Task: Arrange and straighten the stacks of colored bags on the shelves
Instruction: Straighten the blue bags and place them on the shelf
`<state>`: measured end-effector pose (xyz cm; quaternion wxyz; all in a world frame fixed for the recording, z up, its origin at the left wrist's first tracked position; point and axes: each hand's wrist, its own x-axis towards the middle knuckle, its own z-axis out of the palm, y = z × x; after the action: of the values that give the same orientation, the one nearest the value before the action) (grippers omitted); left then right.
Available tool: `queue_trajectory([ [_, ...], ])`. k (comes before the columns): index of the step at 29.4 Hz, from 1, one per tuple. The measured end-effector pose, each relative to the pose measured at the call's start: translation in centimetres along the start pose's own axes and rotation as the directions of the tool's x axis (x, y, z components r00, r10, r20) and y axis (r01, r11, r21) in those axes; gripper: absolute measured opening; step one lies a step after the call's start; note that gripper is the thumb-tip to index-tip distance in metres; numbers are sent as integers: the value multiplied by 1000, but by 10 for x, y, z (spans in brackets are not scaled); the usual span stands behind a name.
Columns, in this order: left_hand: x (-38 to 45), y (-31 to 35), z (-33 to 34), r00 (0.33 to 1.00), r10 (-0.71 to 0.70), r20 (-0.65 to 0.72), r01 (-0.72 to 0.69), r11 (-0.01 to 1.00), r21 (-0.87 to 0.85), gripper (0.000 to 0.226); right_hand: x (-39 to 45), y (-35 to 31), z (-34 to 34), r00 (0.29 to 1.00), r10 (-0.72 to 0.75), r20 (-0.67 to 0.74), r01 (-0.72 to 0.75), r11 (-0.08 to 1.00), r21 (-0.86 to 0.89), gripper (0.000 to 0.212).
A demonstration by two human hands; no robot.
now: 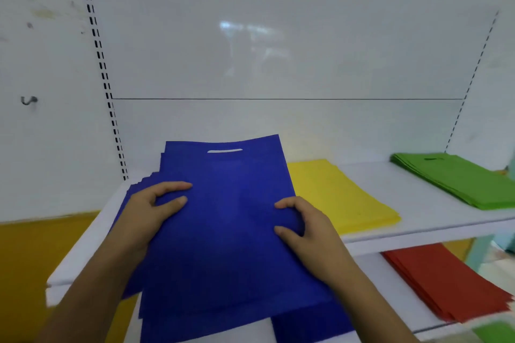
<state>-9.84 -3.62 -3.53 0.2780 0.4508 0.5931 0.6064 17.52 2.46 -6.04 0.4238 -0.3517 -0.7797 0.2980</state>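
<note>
The stack of blue bags (231,220) lay on the left part of the upper shelf (418,220), and its near end hung over the front edge. The top bag showed a handle slot (224,150) at its far end. The lower bags were fanned out to the left. The left hand (150,209) held the left edge of the stack, with thumb and fingers curled onto the top bag. The right hand (309,228) gripped the right edge in the same way. Just beside the blue stack, at its right, lay a stack of yellow bags (342,198). Further right on the same shelf was a stack of green bags (459,178), well apart. On the lower shelf (395,284) lay red bags (446,284).
</note>
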Motion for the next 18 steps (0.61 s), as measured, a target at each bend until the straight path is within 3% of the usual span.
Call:
queue_trajectory([
  [2,-27,7,18,998,-9,55,11,999,-36,25,-25,1,-23,1000,-7,-6,7,1000,24,31],
  [6,-84,14,69,986,72,147,-84,994,73,32,-83,7,-77,999,16,-29,-16,1000,12,30],
  [12,-170,-3,154,979,121,165,-147,977,155,32,-199,26,-148,989,149,-3,-149,988,29,34],
  [18,-252,-63,223,953,-61,298,5,982,186,30,-320,73,-179,937,349,7,-349,937,22,40],
])
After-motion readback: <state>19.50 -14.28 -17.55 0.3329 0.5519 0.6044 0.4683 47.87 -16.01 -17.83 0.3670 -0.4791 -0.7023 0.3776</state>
